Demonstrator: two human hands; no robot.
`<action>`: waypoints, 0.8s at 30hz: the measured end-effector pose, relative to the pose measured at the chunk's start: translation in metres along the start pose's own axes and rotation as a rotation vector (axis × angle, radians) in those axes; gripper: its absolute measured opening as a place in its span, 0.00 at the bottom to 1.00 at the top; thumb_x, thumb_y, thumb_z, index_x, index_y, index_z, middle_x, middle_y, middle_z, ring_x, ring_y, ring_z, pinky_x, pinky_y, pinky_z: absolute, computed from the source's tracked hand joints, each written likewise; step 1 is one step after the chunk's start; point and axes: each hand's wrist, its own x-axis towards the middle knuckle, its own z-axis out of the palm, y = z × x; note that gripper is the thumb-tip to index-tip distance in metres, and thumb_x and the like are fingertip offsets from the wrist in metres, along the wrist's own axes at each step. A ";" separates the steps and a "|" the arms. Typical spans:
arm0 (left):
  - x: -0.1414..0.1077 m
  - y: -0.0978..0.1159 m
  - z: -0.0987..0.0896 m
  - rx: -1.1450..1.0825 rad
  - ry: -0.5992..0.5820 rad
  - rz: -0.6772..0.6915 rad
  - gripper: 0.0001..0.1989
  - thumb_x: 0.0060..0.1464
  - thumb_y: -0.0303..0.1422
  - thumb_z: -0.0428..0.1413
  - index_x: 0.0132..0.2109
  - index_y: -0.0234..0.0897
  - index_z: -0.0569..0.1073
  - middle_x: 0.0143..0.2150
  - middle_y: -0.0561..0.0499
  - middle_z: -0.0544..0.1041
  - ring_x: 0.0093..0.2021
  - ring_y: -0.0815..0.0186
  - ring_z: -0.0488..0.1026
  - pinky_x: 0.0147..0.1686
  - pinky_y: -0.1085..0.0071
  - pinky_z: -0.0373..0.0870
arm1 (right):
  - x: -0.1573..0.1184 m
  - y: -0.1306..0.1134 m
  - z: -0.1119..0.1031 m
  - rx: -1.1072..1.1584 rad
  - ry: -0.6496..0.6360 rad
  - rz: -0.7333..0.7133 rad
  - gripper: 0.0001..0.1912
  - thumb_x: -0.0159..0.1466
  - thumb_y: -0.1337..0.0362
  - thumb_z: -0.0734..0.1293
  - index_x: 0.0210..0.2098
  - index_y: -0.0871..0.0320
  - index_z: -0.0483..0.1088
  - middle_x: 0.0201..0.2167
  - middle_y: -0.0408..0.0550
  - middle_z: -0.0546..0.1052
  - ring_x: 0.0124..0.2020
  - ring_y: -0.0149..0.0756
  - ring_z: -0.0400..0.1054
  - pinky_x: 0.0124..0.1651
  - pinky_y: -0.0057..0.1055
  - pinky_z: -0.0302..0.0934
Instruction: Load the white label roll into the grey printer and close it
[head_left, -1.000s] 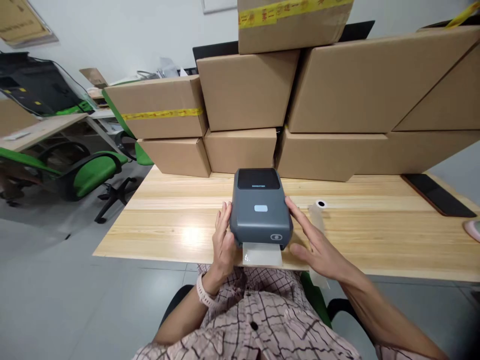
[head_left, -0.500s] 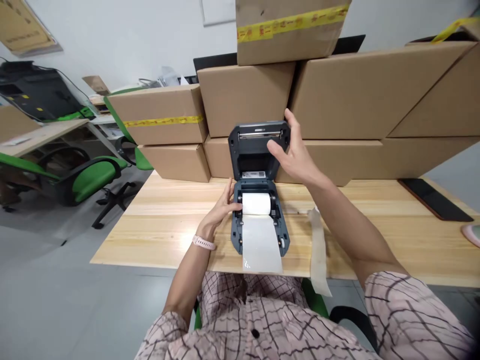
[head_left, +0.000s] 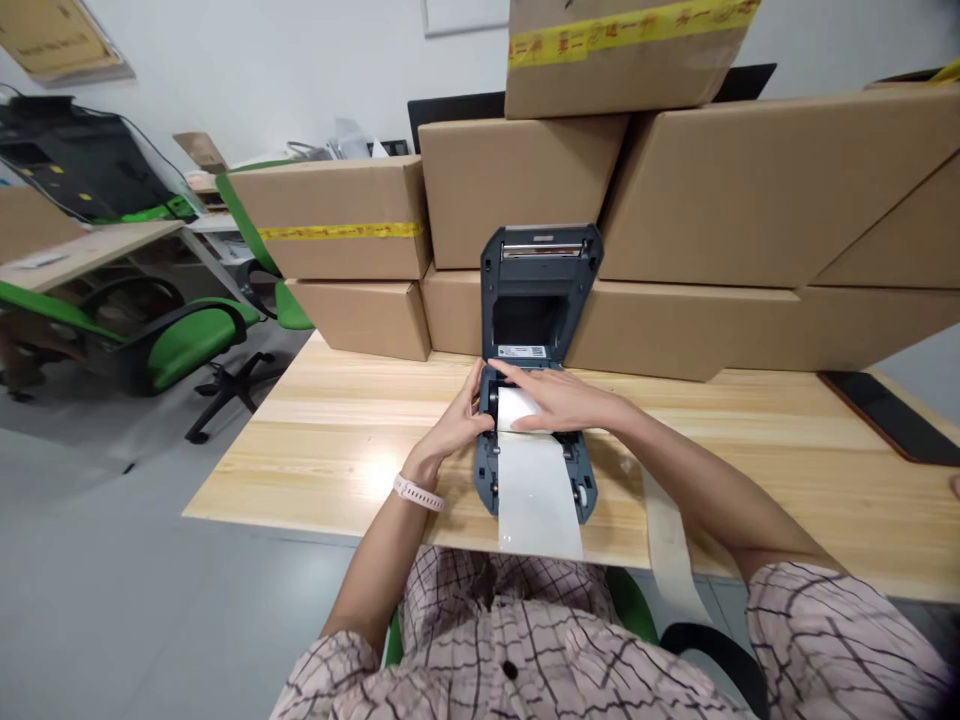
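Note:
A dark grey label printer (head_left: 491, 485) stands on the wooden table in front of me, its lid (head_left: 541, 275) tipped up and back. Inside sits a white label roll (head_left: 512, 407), partly hidden by my right hand. From it a strip of labels (head_left: 536, 495) runs forward over the printer's front to the table edge. My left hand (head_left: 456, 425) grips the printer's left side, thumb on the inner rim beside the roll. Across the roll lies my right hand (head_left: 570, 402), fingers stretched toward the left and thumb apart in front, touching the roll.
Stacked cardboard boxes (head_left: 697, 200) wall off the table's back. A loose pale strip (head_left: 670, 540) hangs over the front edge, right of the printer. A dark phone-like slab (head_left: 889, 415) lies at the far right. Green chairs (head_left: 191, 345) stand to the left.
My right hand has let go of the raised lid and come down onto the label roll. The lid stays up. My left hand keeps its place on the printer's side.

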 end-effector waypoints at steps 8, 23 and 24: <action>0.000 0.000 -0.001 -0.032 -0.008 0.003 0.64 0.41 0.25 0.59 0.78 0.46 0.31 0.81 0.46 0.41 0.80 0.50 0.44 0.75 0.53 0.48 | 0.011 0.004 -0.015 0.107 -0.106 -0.030 0.59 0.55 0.53 0.75 0.77 0.56 0.43 0.64 0.64 0.73 0.59 0.61 0.72 0.56 0.49 0.67; -0.003 0.003 0.003 -0.015 0.001 0.013 0.62 0.43 0.27 0.61 0.79 0.45 0.36 0.82 0.49 0.38 0.80 0.53 0.40 0.77 0.58 0.41 | -0.105 0.120 -0.035 0.379 0.431 0.245 0.53 0.54 0.54 0.77 0.74 0.54 0.54 0.59 0.58 0.74 0.58 0.55 0.71 0.62 0.50 0.67; -0.003 0.003 0.002 -0.015 0.000 0.012 0.62 0.43 0.27 0.61 0.79 0.45 0.36 0.82 0.49 0.38 0.80 0.53 0.39 0.77 0.58 0.41 | -0.099 0.128 -0.027 0.408 0.426 0.277 0.53 0.53 0.56 0.77 0.73 0.54 0.55 0.62 0.58 0.72 0.61 0.56 0.70 0.64 0.51 0.66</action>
